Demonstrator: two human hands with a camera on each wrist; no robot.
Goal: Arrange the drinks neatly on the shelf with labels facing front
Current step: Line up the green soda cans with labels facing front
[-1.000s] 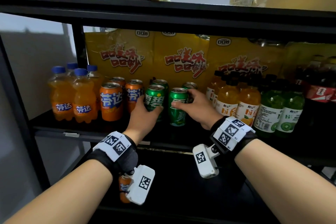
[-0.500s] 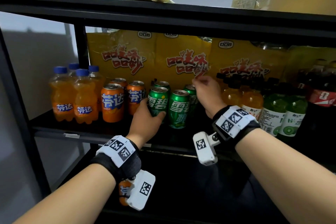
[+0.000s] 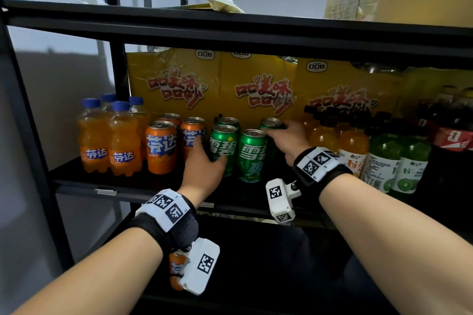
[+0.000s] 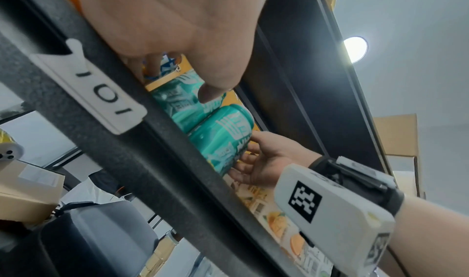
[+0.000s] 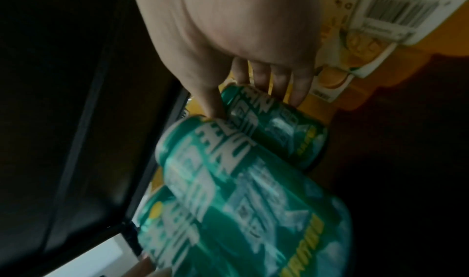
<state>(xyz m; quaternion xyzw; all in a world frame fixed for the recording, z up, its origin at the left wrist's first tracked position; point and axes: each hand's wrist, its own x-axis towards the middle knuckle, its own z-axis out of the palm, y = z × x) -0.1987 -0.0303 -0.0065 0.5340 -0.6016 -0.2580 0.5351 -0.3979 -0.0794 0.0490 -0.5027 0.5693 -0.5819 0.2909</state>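
Several green cans stand mid-shelf in the head view. My left hand [image 3: 204,158] grips the front left green can [image 3: 223,144], label facing front, thumb on its right side. My right hand [image 3: 279,130] reaches behind the front right green can [image 3: 252,155] and curls round the rear right green can [image 3: 271,124] near its top. In the right wrist view my fingers [image 5: 279,80] wrap that rear can [image 5: 276,127], thumb between it and the front can [image 5: 228,181]. In the left wrist view my left thumb presses a green can [image 4: 177,102].
Orange cans [image 3: 161,146] and orange bottles [image 3: 110,140] stand left of the green cans. Juice bottles [image 3: 353,146], kiwi bottles [image 3: 399,163] and cola bottles [image 3: 453,133] fill the right. Yellow cartons [image 3: 256,89] line the back. The upper shelf board [image 3: 230,30] hangs low overhead.
My right hand left the front right green can, rose toward the yellow cartons, then came down onto the rear right green can. My left hand has stayed on the front left green can.
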